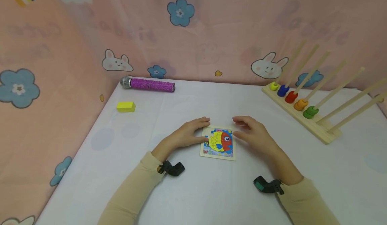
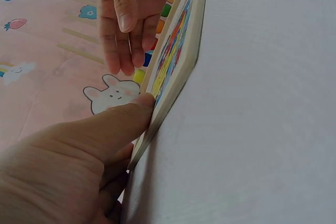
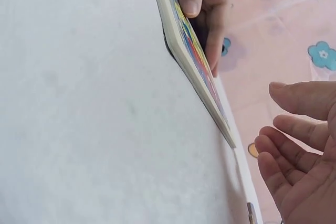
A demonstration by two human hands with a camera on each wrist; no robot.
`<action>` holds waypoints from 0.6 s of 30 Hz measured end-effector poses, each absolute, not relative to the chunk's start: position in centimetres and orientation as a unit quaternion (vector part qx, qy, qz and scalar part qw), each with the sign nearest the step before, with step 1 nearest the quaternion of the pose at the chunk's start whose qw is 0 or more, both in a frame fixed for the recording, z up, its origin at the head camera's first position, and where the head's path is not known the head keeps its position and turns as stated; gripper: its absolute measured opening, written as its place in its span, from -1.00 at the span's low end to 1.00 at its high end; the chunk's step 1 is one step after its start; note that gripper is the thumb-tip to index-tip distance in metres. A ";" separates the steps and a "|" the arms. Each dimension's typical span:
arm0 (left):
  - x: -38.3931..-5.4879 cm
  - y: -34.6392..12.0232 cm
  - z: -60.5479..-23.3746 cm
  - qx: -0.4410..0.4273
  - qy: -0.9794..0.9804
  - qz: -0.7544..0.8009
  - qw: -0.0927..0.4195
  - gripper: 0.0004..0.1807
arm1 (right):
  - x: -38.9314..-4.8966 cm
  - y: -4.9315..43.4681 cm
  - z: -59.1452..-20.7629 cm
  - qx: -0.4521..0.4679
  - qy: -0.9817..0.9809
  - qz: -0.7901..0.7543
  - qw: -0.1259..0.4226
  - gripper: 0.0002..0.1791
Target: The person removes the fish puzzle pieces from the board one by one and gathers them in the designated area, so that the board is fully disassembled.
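Observation:
A small square wooden jigsaw puzzle (image 1: 218,143) with a yellow and red fish picture is near the middle of the white table. My left hand (image 1: 185,135) pinches its left edge; the thumb lies on the picture and the other fingers are at the side and partly beneath, as the left wrist view shows. To the puzzle's right, my right hand (image 1: 254,134) is held apart from it, fingers loosely bent around nothing. In the right wrist view, a gap separates that hand (image 3: 299,150) from the puzzle's edge (image 3: 197,77).
A purple glitter microphone (image 1: 152,85) lies at the back left, with a yellow block (image 1: 126,107) in front of it. On the right stands a wooden rack (image 1: 302,117) with upright pegs and coloured beads (image 1: 291,97). A pink printed cloth (image 1: 211,33) hangs behind the table.

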State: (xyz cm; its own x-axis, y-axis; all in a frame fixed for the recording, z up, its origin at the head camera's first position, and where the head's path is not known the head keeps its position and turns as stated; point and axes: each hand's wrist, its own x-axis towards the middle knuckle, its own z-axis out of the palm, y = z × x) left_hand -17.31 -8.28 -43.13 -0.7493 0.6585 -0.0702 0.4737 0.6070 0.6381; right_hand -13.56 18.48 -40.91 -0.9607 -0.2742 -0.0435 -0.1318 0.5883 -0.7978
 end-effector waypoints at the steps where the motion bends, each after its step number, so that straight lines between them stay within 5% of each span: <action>1: -17.3 -8.3 -43.1 0.319 0.884 0.307 0.151 -0.30 | -13.6 18.2 -40.9 -0.119 0.886 -0.440 0.086 -0.44; 18: -17.6 -8.7 -43.4 0.318 0.879 0.316 0.161 -0.31 | -14.9 14.3 -41.5 -0.192 0.902 -0.373 0.107 -0.58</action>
State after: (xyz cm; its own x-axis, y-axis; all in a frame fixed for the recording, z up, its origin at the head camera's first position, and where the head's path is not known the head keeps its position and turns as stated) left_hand -17.62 -8.67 -43.37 -0.7460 0.6610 -0.0814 0.4577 0.5976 0.6583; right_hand -14.87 14.35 -41.52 -0.9037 -0.4253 -0.0491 -0.2664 0.6485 -0.7131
